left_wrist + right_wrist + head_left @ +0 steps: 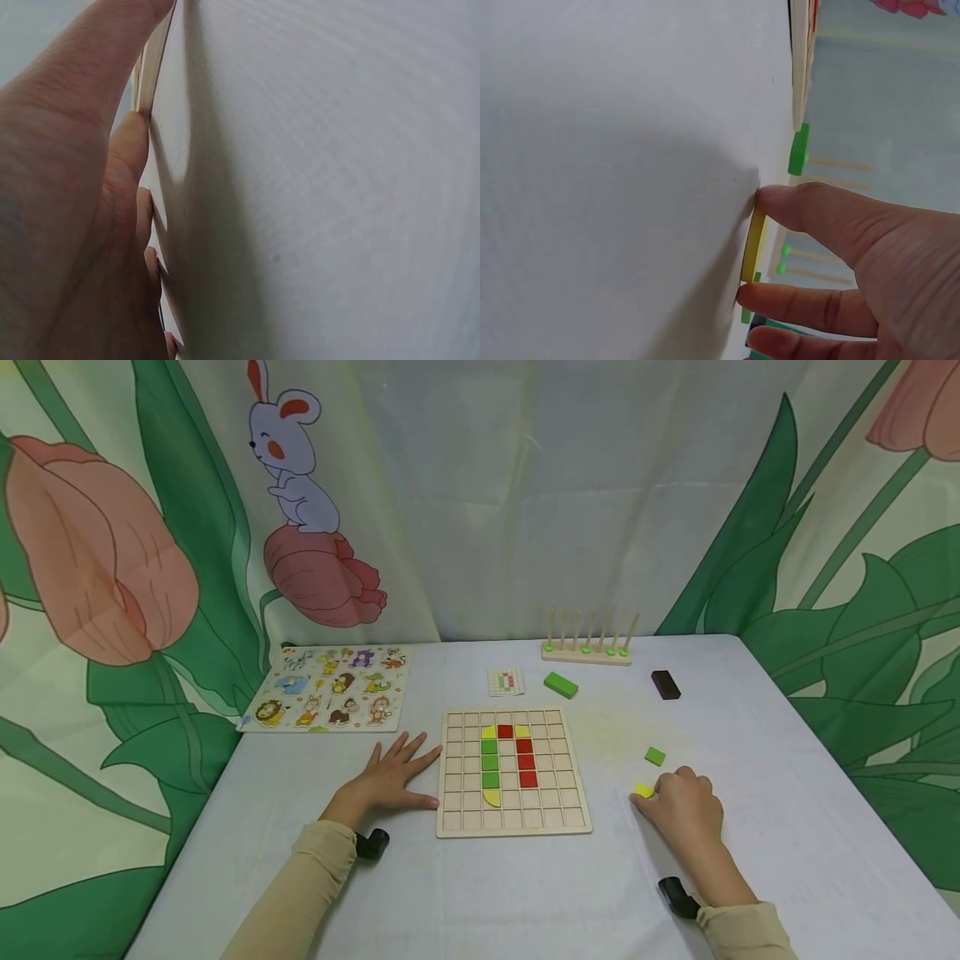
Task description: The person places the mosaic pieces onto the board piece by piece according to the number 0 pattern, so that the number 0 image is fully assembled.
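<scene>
A wooden grid board (465, 818) lies on the white table, carrying several green, red and yellow tiles in a ring-like shape with a gap at the lower right. My left hand (390, 781) rests beside it with fingers spread, thumb and index fingertip touching its left edge. To the right of the board, my right hand (684, 806) pinches a small yellow tile (754, 246) between thumb and a finger. That tile is at the tabletop, and part of it is hidden in the head view. A loose green tile (655, 756) lies just beyond the right hand.
Behind the board are a small pattern card (506, 682), a green block (561, 685) and a peg stand (587, 653) with green rings. A dark block (665, 685) lies at the back right. An animal picture board (330, 689) sits at the back left.
</scene>
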Demonstrator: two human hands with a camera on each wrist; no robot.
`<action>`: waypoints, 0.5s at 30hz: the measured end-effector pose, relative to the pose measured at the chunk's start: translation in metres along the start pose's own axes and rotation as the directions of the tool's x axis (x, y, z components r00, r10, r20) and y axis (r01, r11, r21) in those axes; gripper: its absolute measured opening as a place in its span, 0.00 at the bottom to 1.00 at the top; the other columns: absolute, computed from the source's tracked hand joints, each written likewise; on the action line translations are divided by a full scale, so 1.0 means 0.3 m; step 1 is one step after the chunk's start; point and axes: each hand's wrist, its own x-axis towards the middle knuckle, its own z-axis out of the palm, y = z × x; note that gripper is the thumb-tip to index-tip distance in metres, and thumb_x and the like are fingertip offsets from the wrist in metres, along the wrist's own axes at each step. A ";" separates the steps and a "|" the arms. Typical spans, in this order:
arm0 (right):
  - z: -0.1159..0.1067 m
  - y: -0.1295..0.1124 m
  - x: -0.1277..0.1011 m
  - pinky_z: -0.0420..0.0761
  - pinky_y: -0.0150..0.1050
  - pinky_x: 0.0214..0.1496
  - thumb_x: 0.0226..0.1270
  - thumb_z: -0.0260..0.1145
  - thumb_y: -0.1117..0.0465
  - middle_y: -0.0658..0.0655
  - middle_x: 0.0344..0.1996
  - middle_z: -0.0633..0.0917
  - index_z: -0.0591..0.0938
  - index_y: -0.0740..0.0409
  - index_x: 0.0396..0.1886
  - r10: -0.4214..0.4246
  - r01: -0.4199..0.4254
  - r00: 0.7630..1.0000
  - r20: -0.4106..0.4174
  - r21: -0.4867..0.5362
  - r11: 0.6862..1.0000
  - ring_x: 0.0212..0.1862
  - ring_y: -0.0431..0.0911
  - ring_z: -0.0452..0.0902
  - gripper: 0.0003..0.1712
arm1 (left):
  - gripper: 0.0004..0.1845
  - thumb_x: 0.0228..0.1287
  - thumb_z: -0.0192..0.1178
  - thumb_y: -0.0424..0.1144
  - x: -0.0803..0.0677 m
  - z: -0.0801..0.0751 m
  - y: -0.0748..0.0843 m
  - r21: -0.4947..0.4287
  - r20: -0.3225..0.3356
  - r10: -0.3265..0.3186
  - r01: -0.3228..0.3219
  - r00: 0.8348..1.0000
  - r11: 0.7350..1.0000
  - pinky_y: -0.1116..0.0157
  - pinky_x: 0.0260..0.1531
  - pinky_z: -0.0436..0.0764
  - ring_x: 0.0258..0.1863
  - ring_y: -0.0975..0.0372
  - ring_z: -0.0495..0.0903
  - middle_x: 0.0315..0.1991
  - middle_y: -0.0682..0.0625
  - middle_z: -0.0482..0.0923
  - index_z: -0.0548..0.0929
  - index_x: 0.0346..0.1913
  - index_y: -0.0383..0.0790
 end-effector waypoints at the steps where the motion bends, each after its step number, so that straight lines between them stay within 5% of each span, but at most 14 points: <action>1: 0.002 -0.001 0.001 0.66 0.44 0.19 0.49 0.71 0.51 0.63 0.25 0.76 0.84 0.63 0.22 0.000 0.000 1.000 -0.002 -0.001 1.000 0.29 0.57 0.70 0.18 | 0.50 0.48 0.58 0.72 0.000 0.000 0.000 -0.001 0.001 -0.001 0.001 1.000 1.000 0.35 0.68 0.36 0.76 0.46 0.35 0.77 0.49 0.41 0.53 0.73 0.61; 15: 0.009 -0.022 0.014 0.67 0.47 0.18 0.50 0.71 0.48 0.65 0.23 0.73 0.77 0.65 0.14 0.043 -0.044 0.999 -0.012 -0.022 0.999 0.30 0.60 0.70 0.24 | 0.50 0.48 0.58 0.73 0.000 0.003 -0.003 0.006 -0.002 -0.005 0.005 1.000 1.000 0.35 0.68 0.36 0.76 0.46 0.35 0.77 0.49 0.41 0.52 0.73 0.61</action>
